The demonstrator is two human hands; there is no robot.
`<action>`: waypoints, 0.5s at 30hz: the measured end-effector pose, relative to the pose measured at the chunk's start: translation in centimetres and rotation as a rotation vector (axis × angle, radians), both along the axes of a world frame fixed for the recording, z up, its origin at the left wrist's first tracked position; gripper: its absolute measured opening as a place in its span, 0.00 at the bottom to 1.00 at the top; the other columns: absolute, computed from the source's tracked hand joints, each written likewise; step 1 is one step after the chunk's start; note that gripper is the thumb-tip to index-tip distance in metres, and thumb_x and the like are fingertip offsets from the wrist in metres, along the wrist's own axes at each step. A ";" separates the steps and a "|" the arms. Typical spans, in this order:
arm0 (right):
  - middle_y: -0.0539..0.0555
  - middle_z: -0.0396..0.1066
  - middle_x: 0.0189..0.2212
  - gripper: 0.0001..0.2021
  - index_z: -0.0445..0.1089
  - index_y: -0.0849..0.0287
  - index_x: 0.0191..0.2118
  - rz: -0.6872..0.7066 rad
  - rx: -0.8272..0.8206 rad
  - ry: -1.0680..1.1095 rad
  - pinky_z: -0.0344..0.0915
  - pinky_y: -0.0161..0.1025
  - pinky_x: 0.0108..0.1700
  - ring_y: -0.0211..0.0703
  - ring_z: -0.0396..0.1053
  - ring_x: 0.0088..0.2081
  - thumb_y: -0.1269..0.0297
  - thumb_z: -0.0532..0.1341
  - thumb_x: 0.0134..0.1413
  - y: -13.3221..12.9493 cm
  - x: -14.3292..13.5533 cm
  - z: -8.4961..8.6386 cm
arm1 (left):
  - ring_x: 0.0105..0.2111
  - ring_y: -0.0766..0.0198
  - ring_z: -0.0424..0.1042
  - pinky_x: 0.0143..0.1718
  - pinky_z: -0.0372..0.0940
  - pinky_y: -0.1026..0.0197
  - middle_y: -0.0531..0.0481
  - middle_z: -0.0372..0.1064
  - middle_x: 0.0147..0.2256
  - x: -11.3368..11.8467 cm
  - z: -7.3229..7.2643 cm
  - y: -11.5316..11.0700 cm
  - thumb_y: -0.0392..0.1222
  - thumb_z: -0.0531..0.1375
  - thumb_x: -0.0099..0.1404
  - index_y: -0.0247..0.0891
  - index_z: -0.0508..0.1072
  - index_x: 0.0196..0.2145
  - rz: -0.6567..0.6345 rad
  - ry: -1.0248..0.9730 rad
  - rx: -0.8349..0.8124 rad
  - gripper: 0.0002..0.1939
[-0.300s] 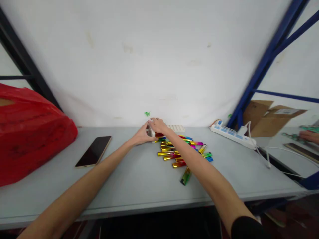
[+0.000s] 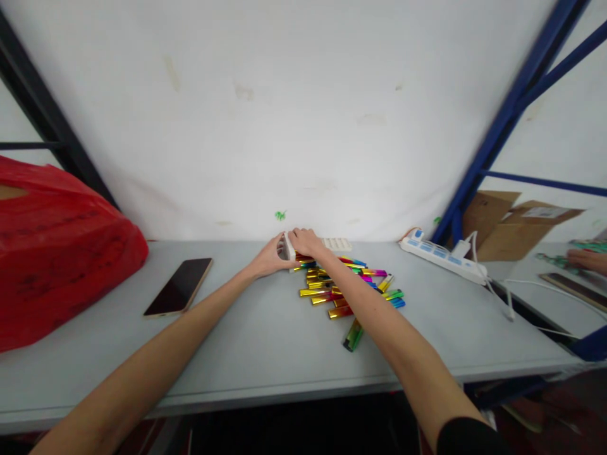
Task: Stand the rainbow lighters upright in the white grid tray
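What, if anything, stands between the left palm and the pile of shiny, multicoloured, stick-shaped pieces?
A small white, rigid-looking piece stands in the way, held in the left hand at the pile's left end. The right hand is beside it.

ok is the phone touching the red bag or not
Apart. The head view shows a strip of bare grey tabletop between the phone and the red bag.
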State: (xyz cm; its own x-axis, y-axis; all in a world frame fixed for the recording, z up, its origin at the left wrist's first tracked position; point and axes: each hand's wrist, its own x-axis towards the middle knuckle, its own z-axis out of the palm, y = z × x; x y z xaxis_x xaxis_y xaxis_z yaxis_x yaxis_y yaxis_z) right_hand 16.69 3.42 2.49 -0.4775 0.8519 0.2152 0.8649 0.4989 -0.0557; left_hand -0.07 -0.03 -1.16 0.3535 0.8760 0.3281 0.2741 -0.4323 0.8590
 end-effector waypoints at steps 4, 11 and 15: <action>0.65 0.72 0.58 0.22 0.70 0.60 0.56 -0.056 0.013 -0.024 0.61 0.54 0.59 0.58 0.70 0.57 0.64 0.42 0.75 -0.2 1.1 -0.1 | 0.66 0.38 0.61 0.66 0.60 0.38 0.30 0.50 0.71 -0.2 -0.3 0.0 0.50 0.79 0.42 0.39 0.51 0.72 0.028 0.010 -0.014 0.66; 0.64 0.75 0.56 0.23 0.70 0.59 0.57 -0.137 -0.001 0.015 0.64 0.47 0.57 0.54 0.72 0.56 0.58 0.41 0.76 -0.4 3.1 -0.4 | 0.65 0.38 0.63 0.66 0.60 0.38 0.29 0.53 0.70 -0.3 -0.7 0.2 0.50 0.79 0.43 0.38 0.50 0.73 0.028 0.038 0.006 0.66; 0.63 0.75 0.55 0.29 0.70 0.59 0.56 -0.199 -0.021 0.053 0.66 0.47 0.53 0.54 0.74 0.54 0.53 0.35 0.77 -0.9 4.8 -0.7 | 0.65 0.37 0.62 0.66 0.59 0.37 0.29 0.52 0.70 -0.5 -1.0 0.5 0.49 0.79 0.42 0.39 0.50 0.73 0.034 0.035 0.003 0.68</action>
State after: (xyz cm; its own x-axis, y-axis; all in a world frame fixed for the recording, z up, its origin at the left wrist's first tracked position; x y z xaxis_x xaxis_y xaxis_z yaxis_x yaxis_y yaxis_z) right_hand 21.49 2.53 1.75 -0.2883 0.9328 0.2163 0.9418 0.3170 -0.1120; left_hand -0.57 0.52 -2.16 0.3347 0.8867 0.3190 0.3187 -0.4251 0.8472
